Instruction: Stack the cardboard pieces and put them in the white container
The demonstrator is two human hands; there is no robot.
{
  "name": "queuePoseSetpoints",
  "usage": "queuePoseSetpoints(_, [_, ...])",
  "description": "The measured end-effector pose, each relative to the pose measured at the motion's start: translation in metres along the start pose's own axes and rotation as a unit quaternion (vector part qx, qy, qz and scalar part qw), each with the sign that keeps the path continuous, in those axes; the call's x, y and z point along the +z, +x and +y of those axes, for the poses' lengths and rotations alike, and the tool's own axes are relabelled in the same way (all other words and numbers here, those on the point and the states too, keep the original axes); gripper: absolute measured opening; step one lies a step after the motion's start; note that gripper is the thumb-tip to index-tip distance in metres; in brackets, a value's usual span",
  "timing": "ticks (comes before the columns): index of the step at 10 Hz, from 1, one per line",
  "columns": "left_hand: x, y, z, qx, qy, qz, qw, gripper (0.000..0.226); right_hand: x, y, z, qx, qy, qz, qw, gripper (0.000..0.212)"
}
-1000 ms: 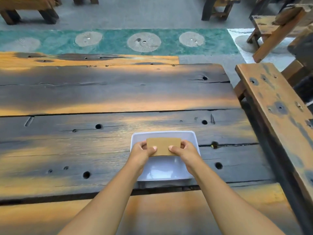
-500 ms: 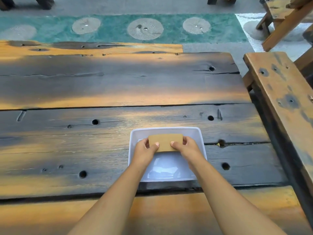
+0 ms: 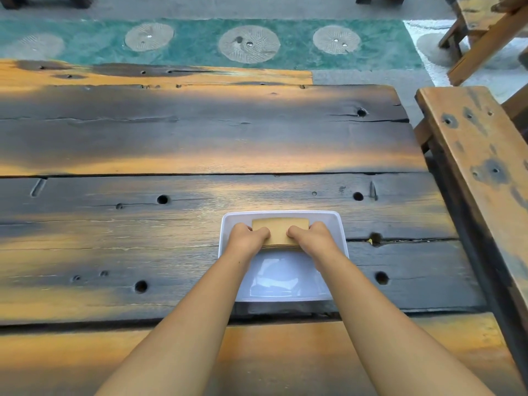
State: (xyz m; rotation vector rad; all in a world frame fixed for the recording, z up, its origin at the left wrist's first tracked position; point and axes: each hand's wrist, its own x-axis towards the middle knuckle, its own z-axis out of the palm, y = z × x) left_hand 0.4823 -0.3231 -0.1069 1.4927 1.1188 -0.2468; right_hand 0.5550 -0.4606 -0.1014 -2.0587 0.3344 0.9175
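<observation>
A broad table of dark, weathered wooden planks, streaked with orange and marked by round holes and cracks, is seen filling most of the view. A long wooden bench of the same worn orange and grey finish is set along the table's right side, just beside it. Beyond the table's far edge a green painted floor strip with round grey stone discs is visible. A white rectangular plastic container with rounded corners is placed on the table close to the near edge, right of centre. Inside it, over its far half, a stack of brown rectangular cardboard pieces is held flat and level; whether the stack is resting on the container's bottom cannot be told. The stack is gripped at its left end by the left hand and at its right end by the right hand, with the thumbs laid across the top piece and the fingers curled narrowly around the ends and underneath. Both bare forearms are extended from the lower edge of the view.
</observation>
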Motion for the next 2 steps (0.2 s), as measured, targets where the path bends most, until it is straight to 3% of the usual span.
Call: queuePoseSetpoints(2, [-0.005,-0.016,0.005,-0.007,0.005,0.006,1.000,0.028,-0.010,-0.019,-0.005,-0.010,0.015,-0.015,1.000,0.033])
